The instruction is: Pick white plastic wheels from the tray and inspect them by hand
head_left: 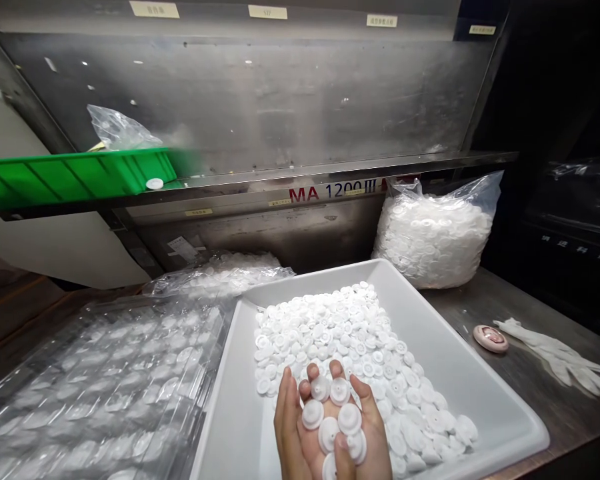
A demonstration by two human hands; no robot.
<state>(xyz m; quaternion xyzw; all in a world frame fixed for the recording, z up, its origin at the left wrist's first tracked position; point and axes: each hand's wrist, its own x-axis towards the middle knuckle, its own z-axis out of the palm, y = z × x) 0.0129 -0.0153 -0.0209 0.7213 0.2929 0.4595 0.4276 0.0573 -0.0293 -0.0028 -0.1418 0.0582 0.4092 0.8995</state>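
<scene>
Several small round white plastic discs (329, 435), stepped and with raised centres, lie in my cupped hands. My left hand (291, 430) forms the left side of the cup, its fingers pointing up and away from me. Closing the right side is my right hand (375, 437), with fingers curled round the discs. A thumb rests over the nearest pieces. The two hands overlap, so which fingers belong to which is partly hidden. Both are above the near part of a pale grey tray (480, 373), which holds a broad layer of similar white discs (325, 327).
Clear plastic trays (145, 380) filled with white pieces are stacked left, a plastic bag (220, 273) behind. A full bag of discs (435, 233) stands back right. A pink round object (491, 339) and white glove (555, 353) lie right. A green bin (75, 177) sits on the shelf.
</scene>
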